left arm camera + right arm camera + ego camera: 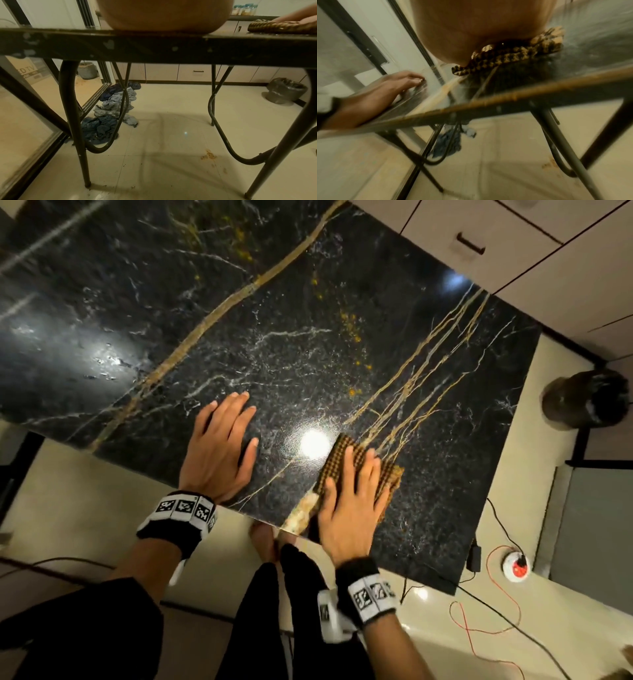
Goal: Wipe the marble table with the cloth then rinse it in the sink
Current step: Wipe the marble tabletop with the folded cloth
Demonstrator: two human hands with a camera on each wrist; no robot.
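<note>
A black marble table [291,313] with gold and white veins fills the head view, with orange specks scattered across its middle. A folded brown checked cloth [388,472] lies near the table's front edge. My right hand [349,501] presses flat on the cloth with straight fingers. The cloth [539,44] bulges out from under that palm in the right wrist view, and shows at the top right as the cloth [274,27] in the left wrist view. My left hand [219,446] rests flat on the bare marble to the left of the cloth, fingers spread.
A lined dustbin [585,402] stands on the floor right of the table. Cables and a round red-and-white socket [515,566] lie on the tiles at the lower right. Cabinets with a drawer handle [471,242] run along the back. Crumpled blue clothes [111,112] lie under the table.
</note>
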